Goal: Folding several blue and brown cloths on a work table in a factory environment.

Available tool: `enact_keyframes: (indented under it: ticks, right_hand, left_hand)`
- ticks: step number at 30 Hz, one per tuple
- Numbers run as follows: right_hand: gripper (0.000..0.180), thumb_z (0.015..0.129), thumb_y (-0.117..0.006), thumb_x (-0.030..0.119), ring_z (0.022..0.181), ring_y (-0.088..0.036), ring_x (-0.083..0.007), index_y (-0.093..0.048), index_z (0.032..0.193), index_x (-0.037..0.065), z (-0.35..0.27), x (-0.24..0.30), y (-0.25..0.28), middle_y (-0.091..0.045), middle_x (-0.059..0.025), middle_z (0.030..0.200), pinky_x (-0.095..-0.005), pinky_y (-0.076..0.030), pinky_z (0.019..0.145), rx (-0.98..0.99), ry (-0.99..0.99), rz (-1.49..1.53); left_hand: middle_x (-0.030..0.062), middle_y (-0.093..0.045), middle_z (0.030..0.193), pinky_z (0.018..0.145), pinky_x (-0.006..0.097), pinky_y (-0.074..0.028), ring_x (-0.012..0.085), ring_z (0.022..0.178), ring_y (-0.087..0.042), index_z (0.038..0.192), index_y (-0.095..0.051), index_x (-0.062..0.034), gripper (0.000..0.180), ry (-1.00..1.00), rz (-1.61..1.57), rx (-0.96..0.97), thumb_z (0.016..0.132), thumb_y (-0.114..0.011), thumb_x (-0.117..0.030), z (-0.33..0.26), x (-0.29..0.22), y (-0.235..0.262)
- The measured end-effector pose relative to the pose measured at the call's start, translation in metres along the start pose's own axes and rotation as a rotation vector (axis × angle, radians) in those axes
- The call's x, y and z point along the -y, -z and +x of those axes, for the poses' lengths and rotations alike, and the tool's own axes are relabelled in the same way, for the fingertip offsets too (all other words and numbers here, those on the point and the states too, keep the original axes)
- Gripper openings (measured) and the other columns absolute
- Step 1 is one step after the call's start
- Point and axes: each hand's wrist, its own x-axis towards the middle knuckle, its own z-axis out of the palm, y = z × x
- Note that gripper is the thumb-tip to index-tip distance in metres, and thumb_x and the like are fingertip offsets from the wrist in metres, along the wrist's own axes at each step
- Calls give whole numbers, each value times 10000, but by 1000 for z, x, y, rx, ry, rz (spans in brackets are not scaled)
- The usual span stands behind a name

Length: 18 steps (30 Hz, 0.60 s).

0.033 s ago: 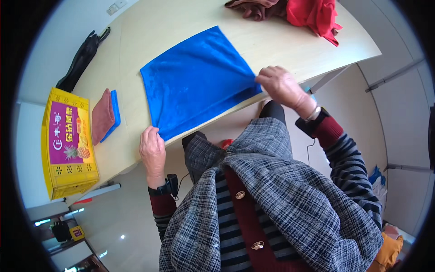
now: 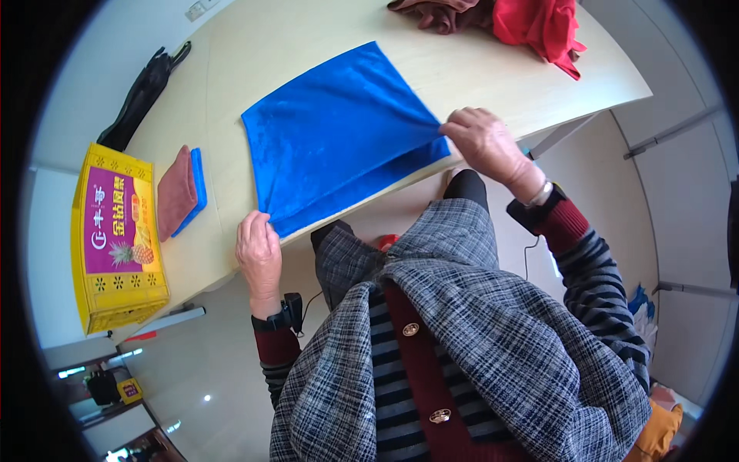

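A blue cloth [image 2: 331, 123] lies spread on the pale table, its near part lifted in a slack fold between my two hands. My left hand [image 2: 259, 250] pinches it by the near left corner, at the table's front edge. Farther right, my right hand [image 2: 485, 142] is closed on the right side of the fold, raised a little above the layer below. A darker strip of blue shows under the raised edge. To the left of this cloth sits a small folded pile, a brownish-pink cloth [image 2: 177, 196] beside a blue folded cloth [image 2: 200, 181].
A yellow and purple carton [image 2: 108, 219] with a pineapple picture stands at the table's left edge. Behind it lies a long black object [image 2: 142, 100]. Crumpled red cloth [image 2: 531, 31] and brown cloth [image 2: 446, 14] lie at the far right of the table [image 2: 223, 69].
My right hand has drawn its edge of the blue cloth slightly up and away from me, so the darker strip underneath shows wider. My left hand stays at its corner.
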Motion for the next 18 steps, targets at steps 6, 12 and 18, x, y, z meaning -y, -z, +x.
enact_keyframes:
  ticks: [6,12,18]
  right_hand:
    - [178,798,-631,12,836,-626,-282,-642,971,53,-17,3,-9,-619,-93,874,-392,-527,761,116,11,17]
    - [175,801,-648,-1,836,-630,-286,-638,968,49,-16,8,-10,-617,-96,869,-385,-540,730,122,-21,2]
    - [116,822,-628,29,842,-616,-284,-611,934,55,-13,11,-18,-595,-98,880,-388,-531,755,53,-13,22]
  left_hand:
    - [174,-648,1081,870,434,-519,369,1006,-631,1039,-624,6,219,-15,-89,56,826,-615,59,-9,1,5]
    - [157,-640,1102,899,433,-511,342,1037,-623,1024,-631,2,193,9,-132,102,836,-625,44,-15,-4,5]
    - [151,-640,1109,844,401,-532,336,965,-646,1042,-635,5,195,89,-231,29,853,-628,51,-14,-12,6]
